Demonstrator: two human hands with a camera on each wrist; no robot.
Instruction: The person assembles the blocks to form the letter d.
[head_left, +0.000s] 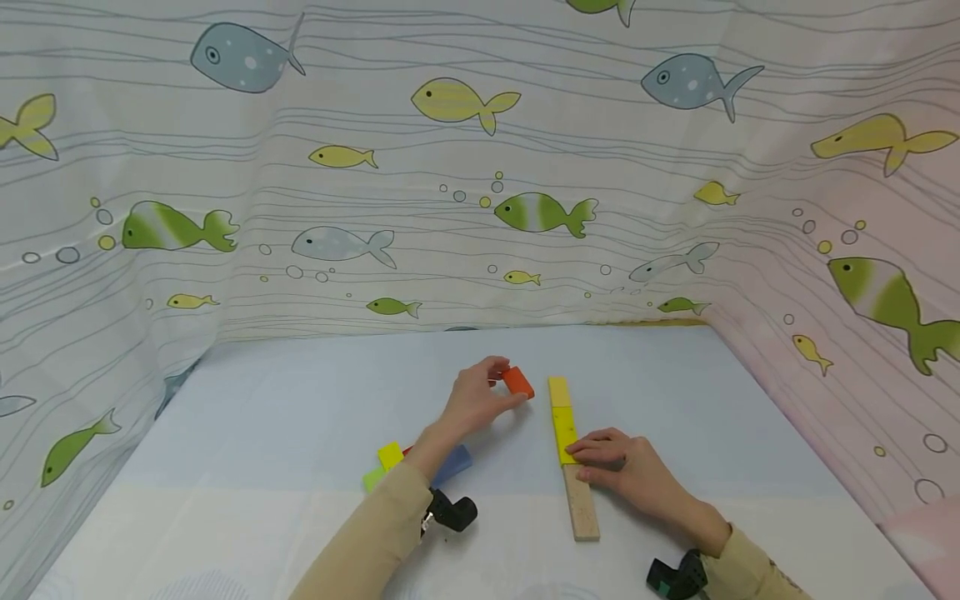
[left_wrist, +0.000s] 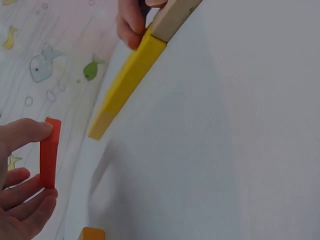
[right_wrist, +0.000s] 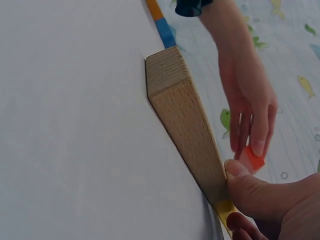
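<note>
Three blocks lie end to end on a white table, a bare wooden block nearest, right of a loose group holding a yellow piece, a green piece, a blue piece and a red piece, partly hidden by the left forearm. A right hand, fingers relaxed, touches the row where the wood meets a yellow block, wrapped round neither. Farther off, a left hand pinches a red block between thumb and fingers, left of and apart from the pale yellow block at the row's far end. The row appears partly built: three pieces in line, the red block and loose group not yet joined. No container shows; the row rests directly on the tabletop. Beyond hangs a fish-print cloth.
</note>
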